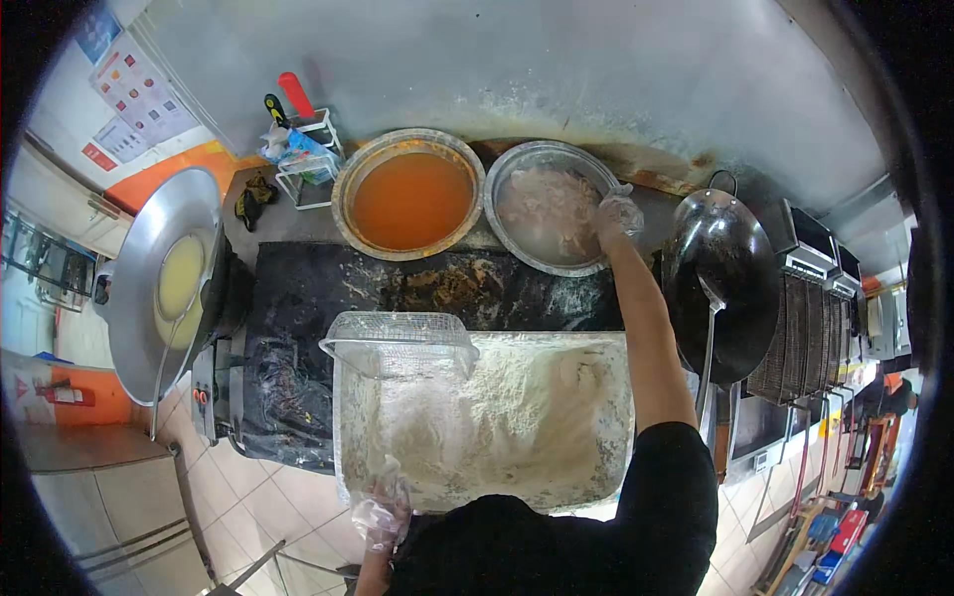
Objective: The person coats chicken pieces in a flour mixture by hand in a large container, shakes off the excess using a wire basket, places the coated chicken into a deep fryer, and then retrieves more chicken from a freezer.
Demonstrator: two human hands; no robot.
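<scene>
My right hand (pixel 618 214), in a clear plastic glove, is at the right rim of a metal basin (pixel 514 252) and appears to grip it. In that basin, pieces of pale raw meat (pixel 551 197) lie in cloudy liquid. My left hand (pixel 381 510), also gloved, is by the near left corner of a wide tray (pixel 346 439); its finger posture is unclear. White flour (pixel 536 417) fills much of the tray. A wire mesh basket (pixel 402 335) sits at the tray's far left corner, partly over the flour.
Beside the meat stands a basin of orange liquid (pixel 414 201). A big metal pan (pixel 134 298) with a ladle is at left, a dark wok (pixel 727 268) with a spatula at right. Beyond it hang fryer baskets (pixel 801 339). A wire rack (pixel 309 167) stands against the wall.
</scene>
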